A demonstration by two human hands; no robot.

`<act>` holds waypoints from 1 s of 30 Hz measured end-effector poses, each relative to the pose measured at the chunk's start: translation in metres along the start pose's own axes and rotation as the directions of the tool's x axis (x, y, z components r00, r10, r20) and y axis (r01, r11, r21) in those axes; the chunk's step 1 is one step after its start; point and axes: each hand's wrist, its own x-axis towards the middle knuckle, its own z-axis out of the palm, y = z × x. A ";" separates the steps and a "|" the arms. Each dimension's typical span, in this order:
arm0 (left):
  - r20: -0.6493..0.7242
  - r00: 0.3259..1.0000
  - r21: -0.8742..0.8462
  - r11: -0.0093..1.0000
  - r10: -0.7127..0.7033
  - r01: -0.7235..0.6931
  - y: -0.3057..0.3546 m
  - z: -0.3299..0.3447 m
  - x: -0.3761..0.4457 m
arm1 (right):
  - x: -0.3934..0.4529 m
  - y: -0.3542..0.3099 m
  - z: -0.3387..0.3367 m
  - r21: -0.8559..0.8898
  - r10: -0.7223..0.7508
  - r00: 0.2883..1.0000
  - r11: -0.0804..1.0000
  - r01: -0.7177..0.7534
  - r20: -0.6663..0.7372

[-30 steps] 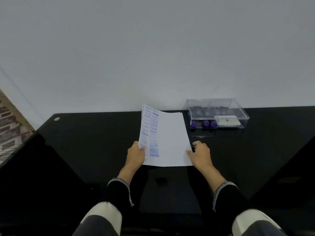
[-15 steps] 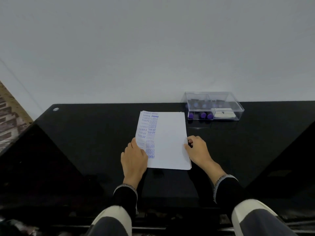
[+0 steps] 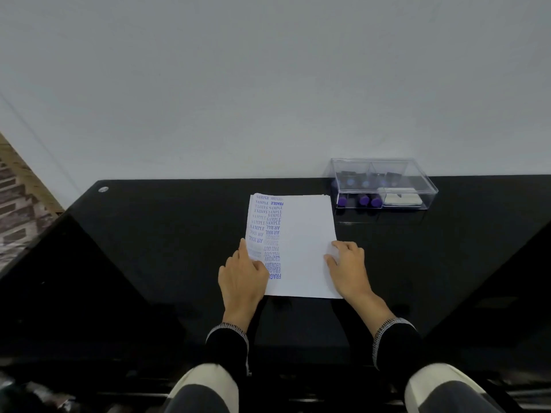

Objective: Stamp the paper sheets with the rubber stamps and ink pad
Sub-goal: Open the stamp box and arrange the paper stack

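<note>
A stack of white paper sheets (image 3: 307, 242) lies flat on the black table (image 3: 167, 239), its left strip covered in blue stamped words. My left hand (image 3: 243, 278) rests flat on the stack's lower left edge, fingers apart. My right hand (image 3: 347, 268) presses on the right edge with the fingers curled over it. A clear plastic box (image 3: 402, 174) stands behind the stack to the right; inside lie several purple-capped rubber stamps (image 3: 363, 200) and a white ink pad (image 3: 401, 198).
A white wall rises directly behind the table. A small silver fitting (image 3: 103, 189) sits near the table's far left corner. Patterned flooring (image 3: 18, 210) shows to the left of the table.
The paper stack, held tilted up in both hands a second ago, now lies flat on the table. Both hands have settled onto its left and right edges.
</note>
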 end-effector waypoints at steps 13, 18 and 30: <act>-0.020 1.000 0.034 0.999 0.006 -0.005 0.000 -0.011 -0.019 | -0.015 -0.005 -0.003 0.008 0.025 0.999 1.000 -0.026 0.042; 0.006 0.999 0.137 0.990 -0.043 0.042 -0.001 -0.018 -0.037 | -0.025 -0.005 0.001 0.052 0.015 0.999 0.998 -0.017 0.029; 0.385 0.923 0.525 0.829 -0.031 -0.191 0.098 -0.021 -0.019 | -0.006 0.026 -0.036 0.100 0.023 0.993 0.995 -0.011 -0.119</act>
